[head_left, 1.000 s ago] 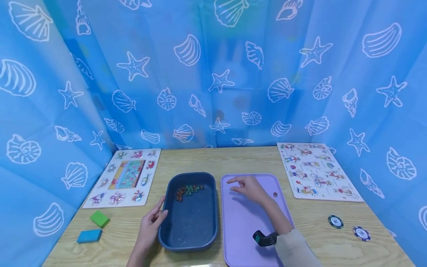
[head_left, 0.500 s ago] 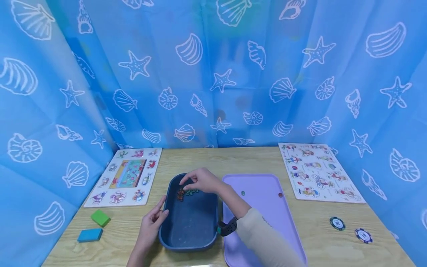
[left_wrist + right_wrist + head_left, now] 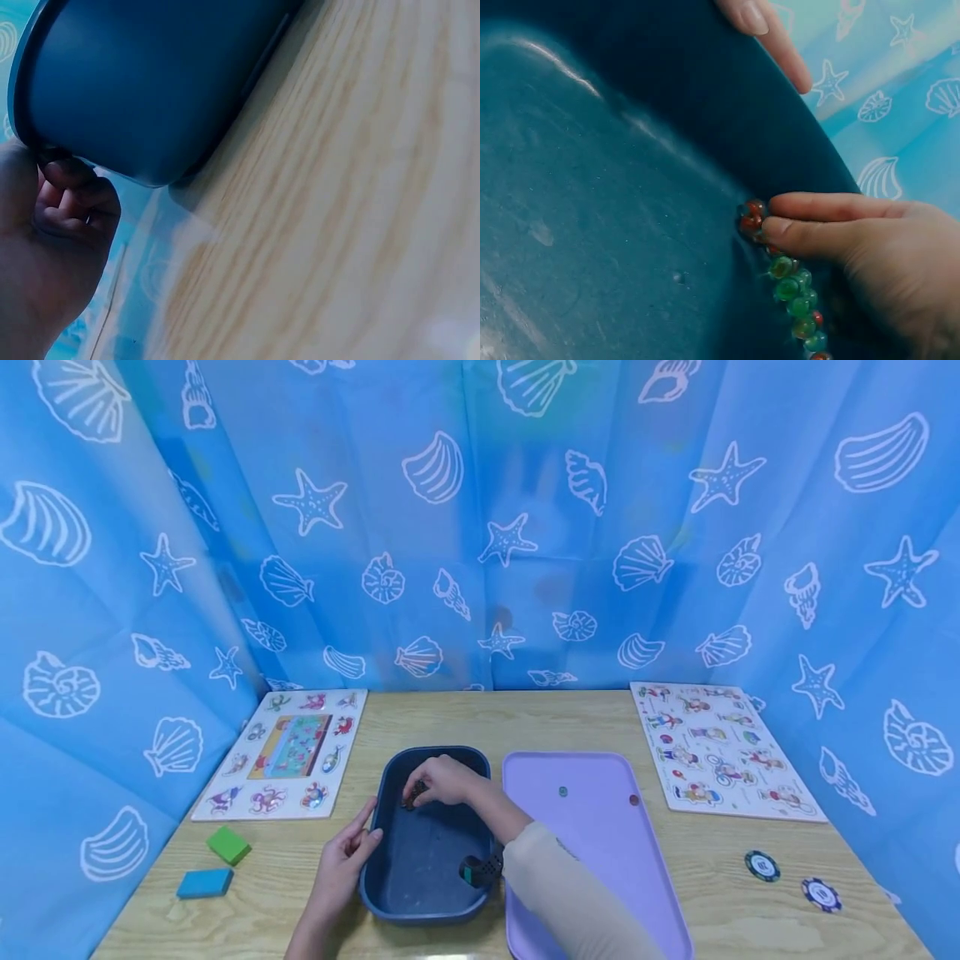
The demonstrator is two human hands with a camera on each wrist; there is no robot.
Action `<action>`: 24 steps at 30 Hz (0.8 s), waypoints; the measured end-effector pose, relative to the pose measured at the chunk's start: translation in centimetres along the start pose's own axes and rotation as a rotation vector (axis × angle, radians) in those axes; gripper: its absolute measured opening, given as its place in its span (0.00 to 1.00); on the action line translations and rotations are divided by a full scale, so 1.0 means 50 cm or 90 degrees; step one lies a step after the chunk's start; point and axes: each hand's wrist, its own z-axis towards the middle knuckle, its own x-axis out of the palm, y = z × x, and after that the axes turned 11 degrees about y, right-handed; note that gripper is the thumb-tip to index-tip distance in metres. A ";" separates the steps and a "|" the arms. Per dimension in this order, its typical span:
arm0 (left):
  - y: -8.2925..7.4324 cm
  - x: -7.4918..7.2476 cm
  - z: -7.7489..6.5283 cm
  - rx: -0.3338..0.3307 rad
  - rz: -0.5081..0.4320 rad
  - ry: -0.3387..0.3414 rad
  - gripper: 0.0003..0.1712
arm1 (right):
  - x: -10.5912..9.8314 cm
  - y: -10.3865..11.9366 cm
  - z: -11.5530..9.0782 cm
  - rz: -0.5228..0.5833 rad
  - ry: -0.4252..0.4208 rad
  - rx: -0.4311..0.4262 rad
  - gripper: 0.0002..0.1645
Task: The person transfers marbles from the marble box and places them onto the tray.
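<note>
While the left hand (image 3: 347,853) grips the dark blue tub (image 3: 397,893) by its left rim, the right hand (image 3: 442,779) pinches glossy red and green beads (image 3: 793,289) at the tub's far end.

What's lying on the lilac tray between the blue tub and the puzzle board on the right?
In the head view, two small beads: a green bead and a red bead, apart on the lilac tray.

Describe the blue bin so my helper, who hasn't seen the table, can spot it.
On the wooden table, look at the middle near the front edge. The bin is the deep dark-blue tub left of the flat lilac tray, the only container holding red and green beads.
</note>
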 end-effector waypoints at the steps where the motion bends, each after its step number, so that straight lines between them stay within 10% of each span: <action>1: 0.000 0.000 0.001 0.000 -0.001 0.000 0.26 | 0.002 -0.002 0.001 -0.011 0.004 0.002 0.10; 24: -0.018 0.002 -0.005 0.002 -0.007 0.002 0.26 | -0.023 0.006 -0.035 0.013 -0.080 -0.030 0.08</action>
